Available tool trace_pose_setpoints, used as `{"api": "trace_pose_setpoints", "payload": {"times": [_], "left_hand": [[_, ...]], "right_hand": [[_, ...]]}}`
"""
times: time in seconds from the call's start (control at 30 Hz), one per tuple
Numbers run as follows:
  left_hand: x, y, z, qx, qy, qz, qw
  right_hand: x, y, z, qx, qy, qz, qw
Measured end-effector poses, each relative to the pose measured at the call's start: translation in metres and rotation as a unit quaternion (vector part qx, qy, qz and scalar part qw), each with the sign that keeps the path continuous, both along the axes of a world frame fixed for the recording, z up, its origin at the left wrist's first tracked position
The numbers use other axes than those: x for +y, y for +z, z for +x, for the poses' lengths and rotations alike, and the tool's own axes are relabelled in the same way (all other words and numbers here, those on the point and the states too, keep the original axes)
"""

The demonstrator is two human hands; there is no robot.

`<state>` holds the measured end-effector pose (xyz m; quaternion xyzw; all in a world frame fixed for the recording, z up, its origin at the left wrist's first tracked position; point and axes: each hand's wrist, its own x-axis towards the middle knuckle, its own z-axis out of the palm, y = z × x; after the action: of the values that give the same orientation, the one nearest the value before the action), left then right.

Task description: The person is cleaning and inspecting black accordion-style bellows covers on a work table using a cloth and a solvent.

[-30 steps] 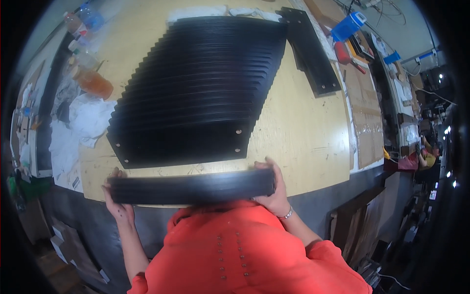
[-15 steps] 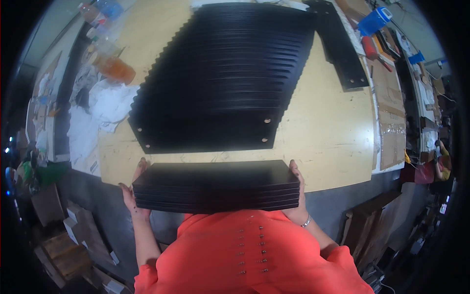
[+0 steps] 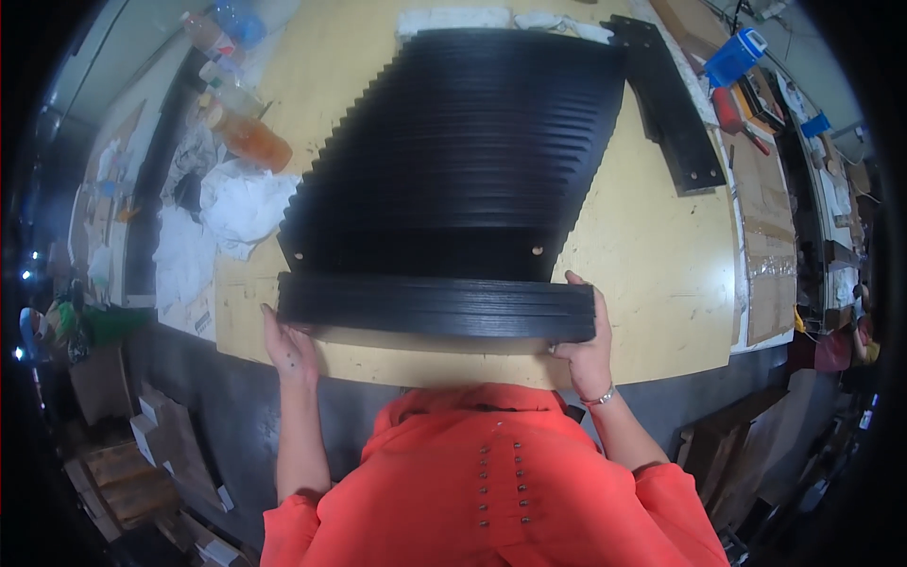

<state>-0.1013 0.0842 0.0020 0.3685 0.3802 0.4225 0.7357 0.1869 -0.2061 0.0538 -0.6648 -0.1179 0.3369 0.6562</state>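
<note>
Between my hands is a stack of black flat strips, held by its two short ends with its layered long edge facing me. My left hand is closed on the left end, and my right hand grips the right end, thumb below and fingers at its side. Just beyond the stack, many black slats with holes near their corners lie overlapped in a fanned row on the pale yellow tabletop. The held stack hides the near edge of that row.
At the back right lie more black strips with holes. To the left are a jar of amber liquid, clear bottles and a crumpled white cloth. Flattened cardboard lines the right edge, below a blue container and a red-handled tool.
Both hands have carried the stack forward, away from my body, to the near edge of the fanned slats. Its layered edge now faces me more squarely, with the top face turned out of sight.
</note>
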Motion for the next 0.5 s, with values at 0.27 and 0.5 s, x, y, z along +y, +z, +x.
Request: {"api": "trace_pose_setpoints", "payload": {"times": [0.27, 0.5], "left_hand": [[-0.005, 0.022, 0.037, 0.199, -0.027, 0.000, 0.980], [0.011, 0.001, 0.045, 0.250, 0.014, 0.119, 0.961]], "right_hand": [[0.007, -0.020, 0.007, 0.031, -0.053, -0.017, 0.998], [0.017, -0.032, 0.015, 0.041, -0.030, -0.007, 0.999]]}}
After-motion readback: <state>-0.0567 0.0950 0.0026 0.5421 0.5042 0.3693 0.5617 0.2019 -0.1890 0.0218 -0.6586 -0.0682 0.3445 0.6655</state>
